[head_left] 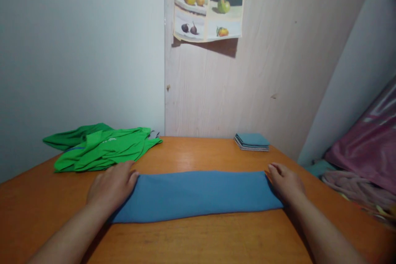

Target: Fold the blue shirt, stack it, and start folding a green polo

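Note:
A long blue cloth (201, 194), folded into a flat strip, lies across the wooden table in front of me. At its left end my left hand (113, 183) is closed, thumb against the upper corner; part of that end is hidden under the hand. My right hand (286, 183) pinches the far right corner between thumb and curled fingers. Between the two hands the strip looks stretched out and mostly smooth, with its near edge slightly wavy.
Crumpled green garments (108, 146) lie at the back left of the table (192, 239). A small stack of folded cloths (252, 141) sits at the back right. A fruit poster (208, 12) hangs on the wall. Pink fabric (368, 136) is heaped beyond the right edge.

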`<state>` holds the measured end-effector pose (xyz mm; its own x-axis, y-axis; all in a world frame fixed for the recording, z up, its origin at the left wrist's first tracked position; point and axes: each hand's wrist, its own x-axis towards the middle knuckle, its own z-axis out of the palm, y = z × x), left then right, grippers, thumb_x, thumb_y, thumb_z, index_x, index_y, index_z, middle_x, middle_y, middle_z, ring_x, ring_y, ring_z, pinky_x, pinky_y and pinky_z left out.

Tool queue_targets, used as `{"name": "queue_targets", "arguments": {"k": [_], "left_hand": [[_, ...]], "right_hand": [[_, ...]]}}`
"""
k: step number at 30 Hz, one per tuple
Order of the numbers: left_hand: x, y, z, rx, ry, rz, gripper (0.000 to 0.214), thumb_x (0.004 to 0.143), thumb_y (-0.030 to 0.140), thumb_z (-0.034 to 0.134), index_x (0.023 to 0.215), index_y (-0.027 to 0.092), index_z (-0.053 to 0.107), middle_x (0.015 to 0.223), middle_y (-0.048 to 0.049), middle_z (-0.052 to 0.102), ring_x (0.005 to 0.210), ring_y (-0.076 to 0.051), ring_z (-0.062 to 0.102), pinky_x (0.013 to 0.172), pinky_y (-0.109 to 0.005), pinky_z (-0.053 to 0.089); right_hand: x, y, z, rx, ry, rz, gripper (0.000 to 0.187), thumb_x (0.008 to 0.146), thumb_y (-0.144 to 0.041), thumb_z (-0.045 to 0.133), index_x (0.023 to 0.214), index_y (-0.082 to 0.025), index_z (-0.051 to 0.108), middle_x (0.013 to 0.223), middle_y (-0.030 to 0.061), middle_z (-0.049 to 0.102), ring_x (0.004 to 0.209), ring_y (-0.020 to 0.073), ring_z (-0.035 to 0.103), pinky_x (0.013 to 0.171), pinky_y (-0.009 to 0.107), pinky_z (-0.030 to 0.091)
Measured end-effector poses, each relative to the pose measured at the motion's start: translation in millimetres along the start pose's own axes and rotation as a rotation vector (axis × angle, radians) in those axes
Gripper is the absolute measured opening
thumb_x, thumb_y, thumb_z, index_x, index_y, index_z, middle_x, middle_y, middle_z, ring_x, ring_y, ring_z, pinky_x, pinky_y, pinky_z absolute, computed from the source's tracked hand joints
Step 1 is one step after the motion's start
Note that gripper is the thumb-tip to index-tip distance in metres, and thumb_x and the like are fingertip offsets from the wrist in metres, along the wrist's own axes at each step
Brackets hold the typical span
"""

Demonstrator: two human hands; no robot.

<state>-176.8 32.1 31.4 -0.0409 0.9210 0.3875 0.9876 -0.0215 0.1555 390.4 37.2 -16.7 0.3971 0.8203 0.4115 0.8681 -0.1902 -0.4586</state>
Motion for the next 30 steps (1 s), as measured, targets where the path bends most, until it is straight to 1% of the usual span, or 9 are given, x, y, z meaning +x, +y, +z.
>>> {"name": "queue_targets", "arguments": {"k": [2,4,7,10,12,14,17,24,30], "left_hand": [[-5,15,-7.8,0.083,0.091,0.081,0.051,0.095,0.044,0.036,0.127,0.013,0.059,0.119,-0.0188,0.067,0.11,-0.038,0.062,0.091,-0.049,0.045],[-11,31,-8.8,0.063,0.104,0.179,0.051,0.097,0.043,0.033,0.129,0.013,0.059,0.12,-0.0173,0.068,0.111,-0.035,0.062,0.095,-0.049,0.045],[-20,51,0.8,-0.046,0.022,0.352,0.05,0.1,0.045,0.034,0.132,0.018,0.059,0.133,-0.0122,0.064,0.125,-0.03,0.057,0.109,-0.048,0.038],[-29,60,13.5,-0.093,-0.133,0.428,0.054,0.1,0.052,0.035,0.143,0.023,0.051,0.15,-0.0079,0.05,0.14,-0.029,0.043,0.118,-0.054,0.025],[-33,62,19.1,-0.091,-0.234,0.425,0.062,0.099,0.058,0.034,0.149,0.024,0.045,0.157,-0.0079,0.039,0.146,-0.03,0.034,0.12,-0.056,0.02],[-35,62,22.2,-0.077,-0.312,0.401,0.07,0.097,0.065,0.033,0.152,0.022,0.041,0.159,-0.0091,0.032,0.148,-0.031,0.027,0.121,-0.057,0.016],[-36,61,24.0,-0.075,-0.365,0.376,0.079,0.093,0.072,0.033,0.153,0.021,0.038,0.16,-0.0099,0.029,0.15,-0.032,0.022,0.121,-0.057,0.011],[-36,60,24.3,-0.09,-0.384,0.372,0.081,0.091,0.075,0.032,0.153,0.022,0.037,0.16,-0.0093,0.026,0.15,-0.032,0.021,0.121,-0.057,0.01],[-32,62,21.7,-0.056,-0.421,0.366,0.083,0.091,0.074,0.032,0.154,0.02,0.037,0.16,-0.0126,0.027,0.149,-0.034,0.022,0.12,-0.059,0.012]], "right_hand": [[-7,-14,-6,0.024,0.038,-0.066,0.055,0.095,-0.054,0.035,0.121,-0.019,0.068,0.123,0.0137,0.07,0.114,0.0319,0.064,0.096,0.046,0.05],[-16,-32,-7,0.058,0.031,-0.159,0.057,0.096,-0.055,0.034,0.123,-0.018,0.068,0.129,0.013,0.067,0.119,0.0303,0.062,0.101,0.045,0.048],[-30,-56,0,0.068,-0.082,-0.326,0.06,0.098,-0.055,0.033,0.129,-0.015,0.065,0.135,0.0139,0.064,0.126,0.0287,0.058,0.11,0.045,0.042],[-41,-68,11,-0.001,-0.238,-0.428,0.065,0.097,-0.061,0.033,0.137,-0.016,0.059,0.145,0.0138,0.055,0.139,0.0304,0.045,0.117,0.05,0.031],[-45,-68,17,-0.057,-0.324,-0.438,0.072,0.095,-0.066,0.033,0.143,-0.016,0.053,0.151,0.0141,0.047,0.144,0.0312,0.036,0.119,0.052,0.026],[-46,-65,21,-0.097,-0.396,-0.425,0.079,0.094,-0.071,0.031,0.148,-0.015,0.047,0.155,0.014,0.041,0.147,0.0306,0.03,0.12,0.051,0.023],[-44,-57,24,-0.132,-0.466,-0.401,0.084,0.092,-0.075,0.028,0.151,-0.017,0.042,0.158,0.0116,0.035,0.15,0.0299,0.023,0.122,0.048,0.019],[-41,-45,29,-0.166,-0.474,-0.362,0.088,0.09,-0.078,0.026,0.154,-0.018,0.037,0.162,0.0096,0.026,0.151,0.0329,0.015,0.123,0.05,0.015],[-41,-43,32,-0.192,-0.47,-0.373,0.091,0.089,-0.079,0.025,0.155,-0.016,0.033,0.163,0.0111,0.026,0.151,0.0339,0.014,0.123,0.05,0.015]]}}
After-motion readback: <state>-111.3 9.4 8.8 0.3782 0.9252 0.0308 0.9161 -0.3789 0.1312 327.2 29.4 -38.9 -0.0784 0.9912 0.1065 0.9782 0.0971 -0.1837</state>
